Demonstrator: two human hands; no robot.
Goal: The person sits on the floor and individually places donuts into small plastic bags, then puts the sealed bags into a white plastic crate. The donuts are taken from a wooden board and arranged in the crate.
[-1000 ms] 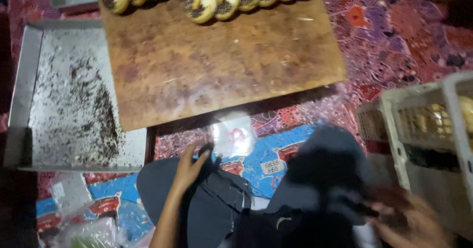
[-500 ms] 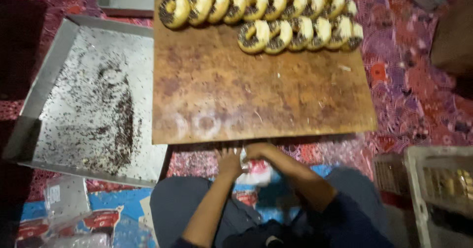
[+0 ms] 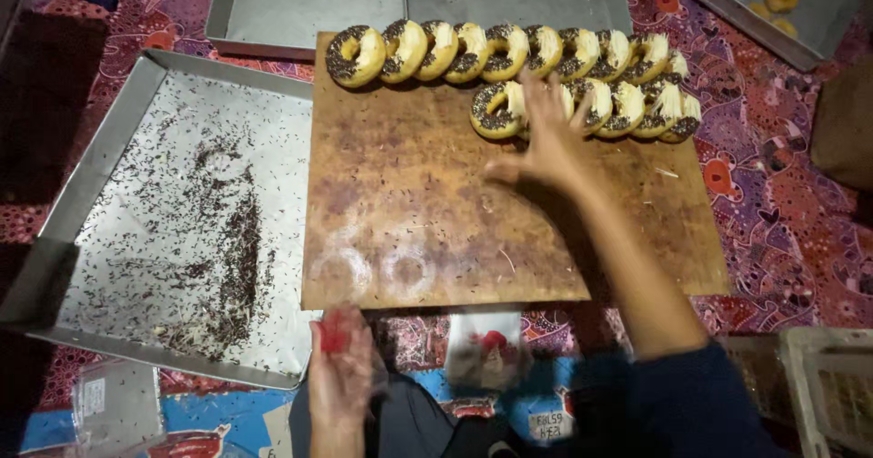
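Two rows of doughnuts (image 3: 509, 53) with chocolate sprinkles stand on edge along the far side of a wooden board (image 3: 409, 212). My right hand (image 3: 544, 140) reaches over the board with fingers spread, touching the left end of the nearer row. Below the board's near edge, my left hand (image 3: 338, 367) holds a thin clear plastic bag with a red print (image 3: 333, 335). Another small printed bag (image 3: 486, 353) lies by my lap.
A metal tray (image 3: 109, 176) strewn with chocolate sprinkles lies left of the board. Empty metal trays (image 3: 300, 3) sit beyond it, and one at the far right (image 3: 800, 3) holds a few doughnuts. A white plastic crate (image 3: 818, 385) stands at the lower right. A patterned cloth covers the floor.
My right hand has left my lap and reached forward to the nearer row of doughnuts. My left hand has drawn back with a plastic bag. The camera has tilted toward the board.
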